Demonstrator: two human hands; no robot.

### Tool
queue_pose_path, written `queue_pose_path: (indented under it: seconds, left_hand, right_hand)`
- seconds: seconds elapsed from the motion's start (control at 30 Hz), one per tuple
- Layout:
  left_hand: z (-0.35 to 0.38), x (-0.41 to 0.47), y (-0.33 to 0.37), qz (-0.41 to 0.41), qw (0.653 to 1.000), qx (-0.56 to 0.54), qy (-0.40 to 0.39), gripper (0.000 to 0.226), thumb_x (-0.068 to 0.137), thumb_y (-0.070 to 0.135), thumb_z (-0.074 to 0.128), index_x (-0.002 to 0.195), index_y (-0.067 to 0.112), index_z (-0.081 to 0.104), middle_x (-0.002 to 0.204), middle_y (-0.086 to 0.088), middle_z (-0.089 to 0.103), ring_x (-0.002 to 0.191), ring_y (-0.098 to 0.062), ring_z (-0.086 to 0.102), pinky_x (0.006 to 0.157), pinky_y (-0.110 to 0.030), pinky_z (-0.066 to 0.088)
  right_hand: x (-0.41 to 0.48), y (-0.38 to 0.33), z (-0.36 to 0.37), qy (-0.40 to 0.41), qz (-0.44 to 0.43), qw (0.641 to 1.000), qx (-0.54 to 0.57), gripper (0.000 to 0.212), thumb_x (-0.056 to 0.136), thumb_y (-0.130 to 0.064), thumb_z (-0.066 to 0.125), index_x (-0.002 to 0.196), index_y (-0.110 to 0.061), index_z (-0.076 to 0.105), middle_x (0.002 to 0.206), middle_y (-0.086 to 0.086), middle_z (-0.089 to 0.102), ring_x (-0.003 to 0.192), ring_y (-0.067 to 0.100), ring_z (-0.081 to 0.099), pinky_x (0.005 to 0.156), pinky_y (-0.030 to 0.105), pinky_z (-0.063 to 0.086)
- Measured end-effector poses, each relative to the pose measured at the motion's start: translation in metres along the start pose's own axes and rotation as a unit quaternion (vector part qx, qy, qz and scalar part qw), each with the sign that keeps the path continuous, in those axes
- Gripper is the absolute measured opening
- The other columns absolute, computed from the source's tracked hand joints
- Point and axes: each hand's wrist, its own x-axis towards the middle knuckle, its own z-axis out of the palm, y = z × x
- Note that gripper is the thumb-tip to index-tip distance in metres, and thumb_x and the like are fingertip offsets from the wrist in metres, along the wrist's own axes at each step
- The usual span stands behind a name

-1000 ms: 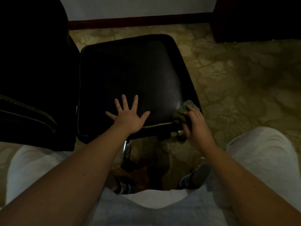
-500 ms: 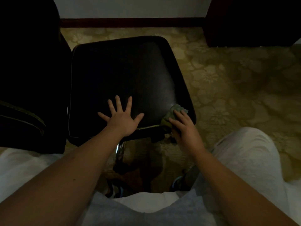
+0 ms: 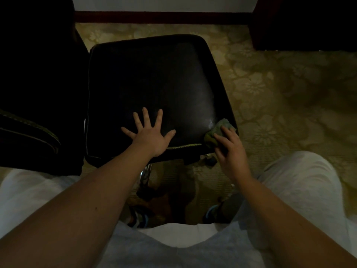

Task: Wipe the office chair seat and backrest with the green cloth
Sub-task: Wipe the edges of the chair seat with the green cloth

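Note:
The black leather office chair seat (image 3: pixel 154 84) fills the middle of the head view, with the dark backrest (image 3: pixel 34 105) standing at its left. My left hand (image 3: pixel 149 135) lies flat on the seat's near edge, fingers spread. At the seat's near right corner, my right hand (image 3: pixel 229 149) holds the bunched green cloth (image 3: pixel 218 130) and presses it against the corner. Part of the cloth is hidden under my fingers.
A patterned beige carpet (image 3: pixel 280 97) surrounds the chair. Dark furniture (image 3: pixel 305 22) stands at the back right, and a white wall with a dark skirting board (image 3: pixel 160 16) runs behind. The chair's chrome post (image 3: pixel 145 172) and my shoes show below the seat.
My right hand and the cloth have shifted slightly back and forth along the near right corner of the seat. My left hand has stayed flat on the seat.

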Motion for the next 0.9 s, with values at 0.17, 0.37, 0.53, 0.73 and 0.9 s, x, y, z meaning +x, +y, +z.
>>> queue_pose_path:
  seconds: [0.17,0.37,0.53,0.73,0.9]
  left_hand:
    - [0.001,0.001,-0.001,-0.001,1.000,-0.002,0.003,0.084,0.094,0.078,0.017,0.153,0.039,-0.027,0.160,-0.010,-0.038,0.148,-0.040,-0.031,0.110,-0.078,-0.006]
    - [-0.008,-0.004,-0.004,0.004,1.000,-0.005,-0.005,0.085,0.093,0.079,0.022,0.155,0.041,-0.022,0.163,-0.008,-0.033,0.151,-0.038,-0.026,0.113,-0.077,-0.002]
    - [-0.017,-0.012,-0.017,0.034,0.998,0.041,-0.024,0.078,0.095,0.077,0.024,0.156,0.046,-0.016,0.166,-0.002,-0.025,0.152,-0.039,-0.020,0.115,-0.076,0.005]
    - [-0.028,-0.013,-0.012,0.021,0.997,0.033,-0.069,0.078,0.097,0.073,0.030,0.155,0.049,-0.015,0.165,0.001,-0.028,0.151,-0.041,-0.022,0.114,-0.077,0.007]
    - [-0.027,-0.015,-0.026,0.035,0.998,0.021,-0.054,0.087,0.089,0.080,0.039,0.154,0.053,-0.012,0.166,0.002,-0.027,0.152,-0.039,-0.021,0.114,-0.076,0.006]
  right_hand:
    - [-0.002,-0.011,0.007,-0.023,-0.064,0.997,-0.021,0.042,0.085,-0.003,0.071,0.125,-0.011,0.066,0.147,0.015,0.047,0.142,0.038,0.031,0.114,0.046,0.027]
    - [0.008,-0.014,-0.008,0.009,0.026,0.998,0.059,0.043,0.085,0.000,0.069,0.126,-0.010,0.064,0.148,0.008,0.047,0.138,0.022,0.041,0.114,0.039,0.034]
    - [0.008,-0.019,-0.009,0.005,0.029,0.999,0.046,0.023,0.083,0.001,0.071,0.105,-0.003,0.069,0.145,0.013,0.049,0.134,0.029,0.045,0.111,0.036,0.033]
    - [0.001,-0.041,0.015,-0.044,-0.065,0.997,0.019,0.017,0.085,-0.006,0.073,0.102,-0.003,0.071,0.142,0.016,0.052,0.141,0.031,0.033,0.116,0.044,0.028]
    - [0.006,-0.026,-0.002,-0.061,-0.058,0.996,0.012,0.022,0.084,-0.005,0.073,0.106,-0.004,0.072,0.145,0.015,0.050,0.143,0.034,0.032,0.116,0.045,0.031]
